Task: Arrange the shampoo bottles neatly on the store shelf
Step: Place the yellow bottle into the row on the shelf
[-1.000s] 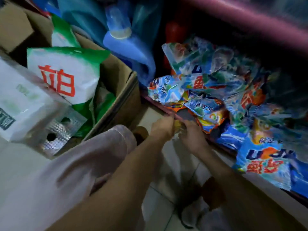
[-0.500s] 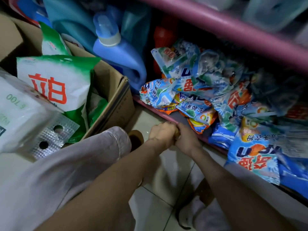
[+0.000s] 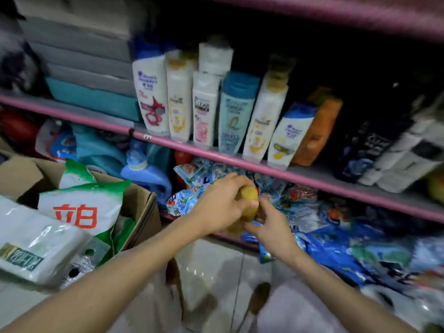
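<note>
My left hand [image 3: 221, 205] and my right hand [image 3: 271, 224] together grip a small yellow-brown bottle [image 3: 248, 200], held below the shelf edge; most of it is hidden by my fingers. On the pink-edged shelf [image 3: 240, 162] above stands a row of shampoo bottles: a white one with a red print [image 3: 151, 97], two white ones [image 3: 177, 102], a teal one [image 3: 233, 114], a tilted white one [image 3: 266, 116], a leaning blue-capped white one [image 3: 290, 135] and an orange one [image 3: 317, 133]. Dark and white bottles [image 3: 384, 150] lean further right.
Blue detergent sachets [image 3: 324, 219] fill the bottom shelf. A blue detergent jug [image 3: 146, 174] stands beside an open cardboard box [image 3: 141, 205] holding green-and-white bags [image 3: 81, 207]. Grey and teal boxes [image 3: 89, 75] are stacked at the shelf's left. Tiled floor [image 3: 213, 267] lies below.
My head has tilted up, bringing the shampoo shelf into view. Both hands have risen from floor level with the yellow-brown bottle between them.
</note>
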### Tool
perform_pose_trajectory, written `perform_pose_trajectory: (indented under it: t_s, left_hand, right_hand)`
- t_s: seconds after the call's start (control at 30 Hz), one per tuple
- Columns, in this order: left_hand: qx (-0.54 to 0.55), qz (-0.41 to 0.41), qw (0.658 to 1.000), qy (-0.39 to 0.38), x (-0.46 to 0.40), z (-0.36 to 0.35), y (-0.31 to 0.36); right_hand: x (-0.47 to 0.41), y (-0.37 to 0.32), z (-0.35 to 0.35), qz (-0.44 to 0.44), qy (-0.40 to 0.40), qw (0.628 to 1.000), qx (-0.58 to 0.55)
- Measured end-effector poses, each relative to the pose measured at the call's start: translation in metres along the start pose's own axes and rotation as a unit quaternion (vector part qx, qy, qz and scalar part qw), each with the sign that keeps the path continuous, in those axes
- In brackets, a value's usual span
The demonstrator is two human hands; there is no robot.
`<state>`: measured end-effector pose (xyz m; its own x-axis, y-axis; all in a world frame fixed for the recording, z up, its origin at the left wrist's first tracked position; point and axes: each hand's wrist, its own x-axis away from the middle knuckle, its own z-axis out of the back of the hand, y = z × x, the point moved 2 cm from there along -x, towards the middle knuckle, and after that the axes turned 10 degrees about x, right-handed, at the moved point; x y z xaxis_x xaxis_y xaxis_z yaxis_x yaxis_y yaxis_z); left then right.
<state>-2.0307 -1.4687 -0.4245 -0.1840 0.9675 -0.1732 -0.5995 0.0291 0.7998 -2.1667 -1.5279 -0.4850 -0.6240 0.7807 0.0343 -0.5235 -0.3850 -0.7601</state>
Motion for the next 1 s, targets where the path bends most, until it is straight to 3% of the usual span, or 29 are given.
perform_pose_trajectory:
  t_s: [0.17, 0.3, 0.43, 0.53, 0.7, 1.0]
  left_hand:
    - [0.076, -0.104, 0.992, 0.014, -0.03, 0.025, 0.097]
    - [0.02, -0.181, 0.983, 0.01, -0.068, 0.029, 0.157]
    - [-0.055, -0.196, 0.979, 0.03, -0.113, 0.027, 0.191]
    - [-0.115, -0.167, 0.979, 0.026, -0.138, 0.02, 0.191]
    - [-0.266, -0.176, 0.946, 0.051, -0.156, 0.014, 0.175]
    - [-0.284, -0.146, 0.947, 0.028, -0.173, 0.004, 0.158]
  right_hand:
    - [0.015, -0.037, 0.093, 0.053, 0.09, 0.994, 0.014]
    - [0.011, -0.053, 0.159, 0.087, 0.162, 0.982, 0.048]
    - [-0.016, -0.051, 0.199, 0.075, 0.208, 0.97, 0.101]
    - [-0.037, -0.043, 0.205, 0.062, 0.2, 0.971, 0.116]
    - [-0.06, -0.022, 0.193, 0.049, 0.181, 0.973, 0.135]
    - [-0.074, 0.001, 0.187, 0.02, 0.142, 0.987, 0.077]
